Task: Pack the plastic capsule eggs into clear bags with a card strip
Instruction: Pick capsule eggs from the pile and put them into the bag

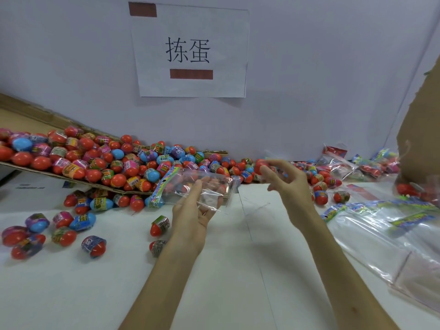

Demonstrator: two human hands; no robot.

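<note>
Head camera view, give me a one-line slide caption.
Left hand holds a clear bag with card strip; right hand pinches a red capsule egg beside it.

Clear bag [207, 186] horizontal, card strip [164, 186] at left end; red egg [259, 166] near right end.

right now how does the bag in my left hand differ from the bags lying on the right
The held bag is up off the table, gripped by the left hand; the spare bags lie flat on it. The held bag is single; the spare bags overlap in a pile. Both are clear with a colourful card strip.
</note>
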